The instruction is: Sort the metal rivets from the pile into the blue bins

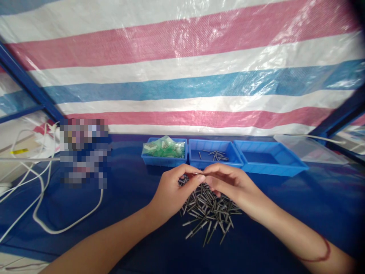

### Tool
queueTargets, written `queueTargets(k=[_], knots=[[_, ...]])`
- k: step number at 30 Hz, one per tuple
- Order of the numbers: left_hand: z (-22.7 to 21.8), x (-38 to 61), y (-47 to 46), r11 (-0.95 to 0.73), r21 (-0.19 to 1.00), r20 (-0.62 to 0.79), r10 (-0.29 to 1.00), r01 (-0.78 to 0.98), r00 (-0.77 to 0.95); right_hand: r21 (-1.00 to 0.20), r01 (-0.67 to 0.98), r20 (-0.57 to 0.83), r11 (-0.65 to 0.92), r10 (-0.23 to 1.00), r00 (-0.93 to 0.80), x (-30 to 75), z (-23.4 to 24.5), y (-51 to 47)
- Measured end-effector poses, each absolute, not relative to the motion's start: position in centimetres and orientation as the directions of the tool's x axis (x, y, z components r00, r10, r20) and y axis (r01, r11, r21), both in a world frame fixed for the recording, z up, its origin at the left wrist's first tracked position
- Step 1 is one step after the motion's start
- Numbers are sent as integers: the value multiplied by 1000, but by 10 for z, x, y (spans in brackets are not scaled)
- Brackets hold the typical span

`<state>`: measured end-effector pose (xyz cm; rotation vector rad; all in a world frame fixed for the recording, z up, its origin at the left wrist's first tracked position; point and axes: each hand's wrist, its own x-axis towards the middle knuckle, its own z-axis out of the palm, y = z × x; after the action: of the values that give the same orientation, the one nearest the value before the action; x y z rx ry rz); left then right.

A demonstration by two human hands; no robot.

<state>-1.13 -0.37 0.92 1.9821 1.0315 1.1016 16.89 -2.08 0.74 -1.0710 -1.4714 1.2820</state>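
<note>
My left hand [173,188] and my right hand [228,182] meet fingertip to fingertip above a heap of small metal rivets [209,209] on the blue table [134,198]. Both hands are pinched closed. A thin metal rivet [199,174] shows between the fingertips of the two hands. Just behind the hands stand three blue trays in a row. The left tray [149,158] holds a green plastic bag of small parts [164,147]. A few rivets lie in the middle tray [194,158]. I see nothing inside the right tray [285,167].
White cables [42,186] loop over the table's left side beside a blurred-out object [82,152]. A clear plastic lid [308,149] lies at the back right. A striped pink, white and blue tarp [182,64] hangs behind the table, framed by blue bars [28,82].
</note>
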Motion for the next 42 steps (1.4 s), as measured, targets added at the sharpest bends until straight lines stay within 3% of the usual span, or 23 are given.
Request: queueTargets(k=[8,15,21,26,30,32,35,37,38,42], knots=[[9,-12,-3,-538,789,435,831,297,348,-999,-30,-8,-17,961,-277,170,8,-18],[11,-12,-3,-568,766,468,814,301,346,-982,-185,75,26,962,-263,172,0,-18],[10,-14,-1,-570,750,394,793,337,464,-971,-126,226,201,948,-226,175,7,-22],[9,-14,0,-632,674,365,735,382,571,-955,55,276,292,939,-204,178,14,-21],[7,-15,5,-612,584,382,787,533,485,-867,286,431,408,902,21,190,10,-7],[9,-17,7,-630,543,377,774,555,509,-752,498,524,431,850,54,201,9,2],[12,-20,7,-733,447,338,670,514,661,-455,765,601,456,791,-114,216,16,6],[12,-22,4,-805,382,296,572,454,765,-337,802,566,493,787,-246,223,27,2],[11,-22,2,-828,359,269,533,430,802,-333,795,507,508,807,-303,225,33,-1],[4,-19,-9,-846,327,181,493,421,851,-468,730,46,499,838,-543,228,43,-17]])
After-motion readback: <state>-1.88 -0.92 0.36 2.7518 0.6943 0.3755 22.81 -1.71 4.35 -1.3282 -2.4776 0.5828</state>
